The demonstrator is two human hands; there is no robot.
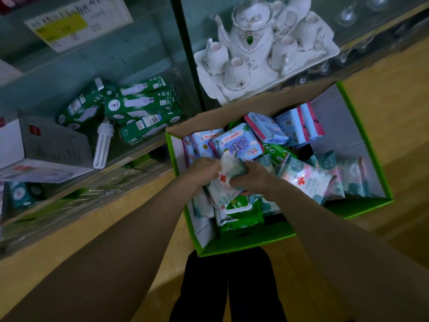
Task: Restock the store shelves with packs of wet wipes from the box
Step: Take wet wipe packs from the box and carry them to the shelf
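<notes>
An open green cardboard box (362,208) stands on the floor, holding several packs of wet wipes in blue, green and pale prints. Both my hands are inside it over the left half. My left hand (203,169) and my right hand (251,176) grip the same pale pack of wet wipes (228,174) with a red cross mark, one on each side. A blue pack (238,145) lies just beyond my fingers. A green pack (240,211) with a white lid lies under my wrists.
Glass shelves (148,145) run along the left, with green light-bulb boxes (141,105), a loose bulb (103,145) and a white carton (44,149). A white tea set (262,43) on a tray sits on the shelf behind the box. The wooden floor (394,101) extends to the right.
</notes>
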